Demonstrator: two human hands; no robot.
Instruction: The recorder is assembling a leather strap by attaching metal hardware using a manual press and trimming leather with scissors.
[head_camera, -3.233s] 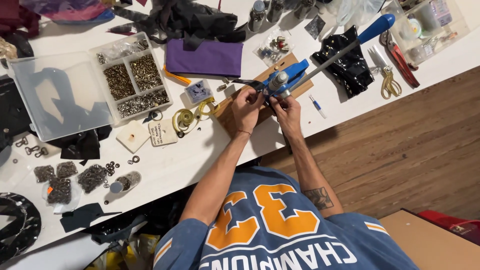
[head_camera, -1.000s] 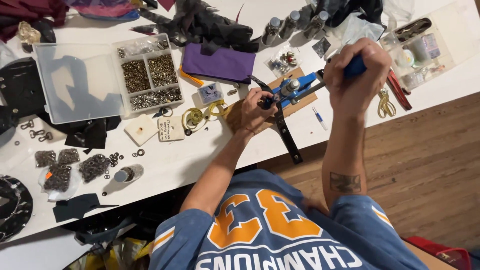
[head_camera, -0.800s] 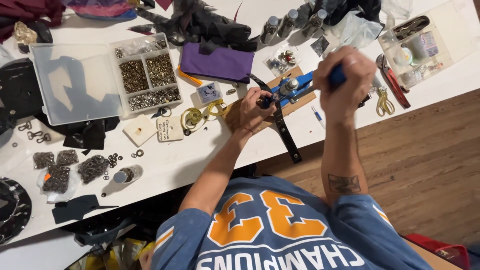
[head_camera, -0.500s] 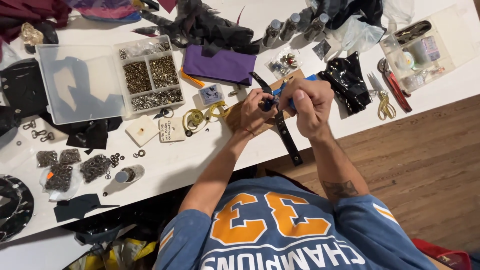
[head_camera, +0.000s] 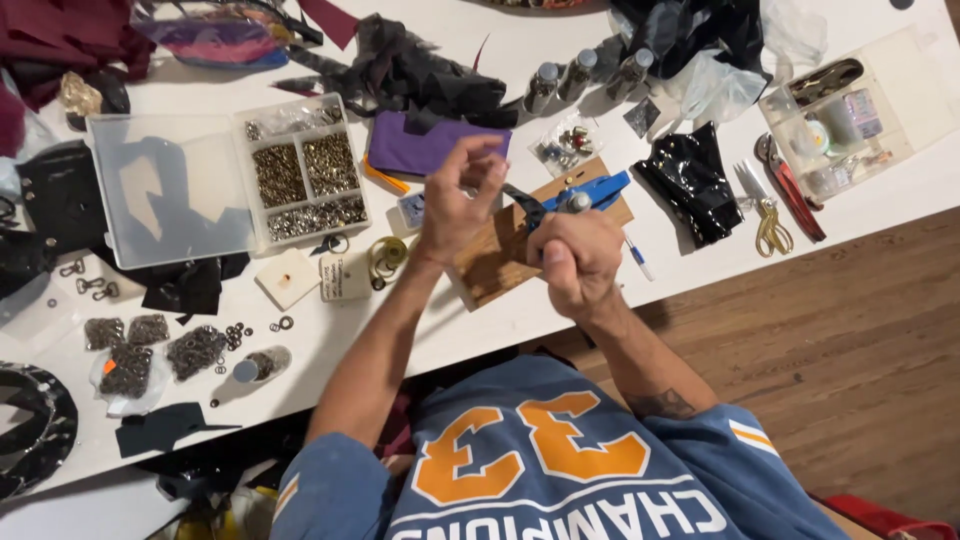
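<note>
Right hand (head_camera: 578, 262) fisted over wooden board (head_camera: 492, 268) edge

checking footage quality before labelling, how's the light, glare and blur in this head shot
Head view: bright, even overhead light on the white table; soft shadows under the left hand and right hand; glare on the glossy black sheet and the clear organiser lid; slight motion blur on the left hand's fingers; the table edge looks tilted and a little bowed by the wide lens.
</note>
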